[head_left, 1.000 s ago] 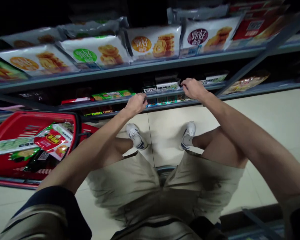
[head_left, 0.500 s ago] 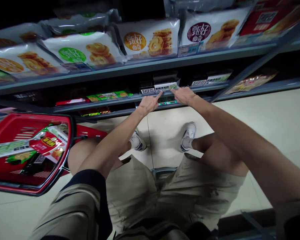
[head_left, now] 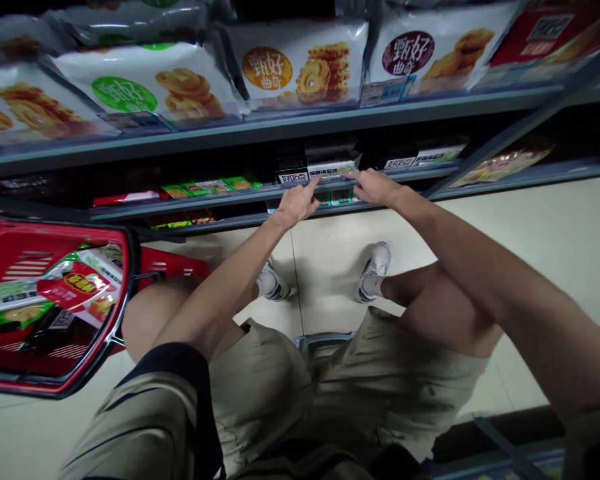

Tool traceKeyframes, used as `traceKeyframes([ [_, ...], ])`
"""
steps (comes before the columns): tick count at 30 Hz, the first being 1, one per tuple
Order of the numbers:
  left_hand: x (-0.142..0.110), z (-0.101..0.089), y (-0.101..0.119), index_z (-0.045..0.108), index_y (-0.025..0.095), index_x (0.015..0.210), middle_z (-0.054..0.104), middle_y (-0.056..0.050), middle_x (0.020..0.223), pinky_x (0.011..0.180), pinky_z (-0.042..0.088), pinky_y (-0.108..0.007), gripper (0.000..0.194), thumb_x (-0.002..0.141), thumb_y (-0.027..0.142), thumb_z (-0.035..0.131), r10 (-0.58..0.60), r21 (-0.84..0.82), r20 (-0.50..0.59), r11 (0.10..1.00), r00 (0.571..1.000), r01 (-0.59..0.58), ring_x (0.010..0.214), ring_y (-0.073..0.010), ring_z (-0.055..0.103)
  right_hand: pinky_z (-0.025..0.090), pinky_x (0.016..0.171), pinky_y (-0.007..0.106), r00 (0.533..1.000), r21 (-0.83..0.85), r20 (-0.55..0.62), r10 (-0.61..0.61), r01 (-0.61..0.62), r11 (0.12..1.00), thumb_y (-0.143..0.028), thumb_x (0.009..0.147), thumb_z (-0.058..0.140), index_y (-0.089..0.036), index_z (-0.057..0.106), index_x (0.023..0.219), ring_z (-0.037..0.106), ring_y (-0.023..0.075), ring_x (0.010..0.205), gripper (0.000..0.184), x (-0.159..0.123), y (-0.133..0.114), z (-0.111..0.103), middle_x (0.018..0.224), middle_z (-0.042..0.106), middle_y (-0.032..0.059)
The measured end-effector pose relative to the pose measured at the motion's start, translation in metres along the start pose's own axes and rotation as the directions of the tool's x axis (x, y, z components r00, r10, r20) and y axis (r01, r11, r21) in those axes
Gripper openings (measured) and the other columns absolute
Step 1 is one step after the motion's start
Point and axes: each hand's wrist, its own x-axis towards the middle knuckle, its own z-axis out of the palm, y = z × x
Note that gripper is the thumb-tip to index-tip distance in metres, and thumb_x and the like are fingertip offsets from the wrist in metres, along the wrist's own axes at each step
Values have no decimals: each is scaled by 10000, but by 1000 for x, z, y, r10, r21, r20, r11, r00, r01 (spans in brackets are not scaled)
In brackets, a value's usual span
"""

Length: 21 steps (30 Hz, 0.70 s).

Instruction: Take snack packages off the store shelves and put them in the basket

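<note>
Both my hands reach down to a low shelf. My left hand [head_left: 299, 202] has its index finger stretched out to the front edge of a white packet of biscuits [head_left: 331, 169] with black lettering and a green picture. Its other fingers look loosely bent. At the packet's right end, my right hand [head_left: 373, 186] also points with its index finger, the fingertip at or very near the wrapper. Whether either finger presses on it I cannot tell. Neither hand is wrapped around anything. Left of that packet is a black-and-white packet [head_left: 293, 175].
A red shopping basket [head_left: 167, 261] holding several snack packets stands on the floor by my left leg. Large cookie bags [head_left: 300, 67] line the shelf above, whose edge [head_left: 280, 128] overhangs my hands. A slanting grey shelf post [head_left: 520, 120] is at right.
The view has shifted slightly, so the basket and upper bags sit further left or higher. My right fingertip has drawn back a little to the right; the left hand stays by the packet.
</note>
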Motion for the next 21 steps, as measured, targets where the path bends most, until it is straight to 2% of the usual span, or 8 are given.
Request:
traceKeyframes([
  [5,-6,4,-8,241,199,1753,746,-135,1092,1105,486,-435,823,1005,307,566,-10,16,14,1000,1000,10,1127,-337,714,558,1043,422,1000,66,1,25,-25,997,-261,1008,578,-171,542,1619,702,319,1076,619,6,6,4,1170,757,157],
  [10,-13,7,-16,61,196,1771,738,-183,1205,1147,433,-470,929,1019,327,591,-13,88,55,996,998,8,1183,-360,682,544,1082,408,999,88,32,32,-34,995,-257,1018,596,-139,506,1641,718,291,1087,640,7,10,3,1063,776,126],
  [15,-11,10,-18,-133,171,1734,745,-210,1169,1056,478,-450,1021,1027,317,588,-19,267,114,964,993,-12,1091,-332,698,549,1081,424,998,36,48,28,-29,999,-258,1004,581,-152,435,1686,707,328,1183,705,4,7,0,1216,757,148],
  [19,-12,12,-12,-140,175,1736,751,-227,1149,963,514,-444,1010,1028,294,571,-10,312,122,949,992,-29,1026,-338,732,561,1053,431,998,-20,62,18,-17,1000,-277,1004,574,-169,405,1702,705,340,1174,726,4,6,0,1288,743,159],
  [21,-20,5,-10,-94,154,1748,753,-235,1140,939,521,-438,973,1036,307,552,32,311,153,947,988,-79,1020,-351,744,566,1033,433,998,-59,63,0,3,998,-288,1016,569,-164,415,1696,716,340,1134,709,2,7,1,1282,746,169],
])
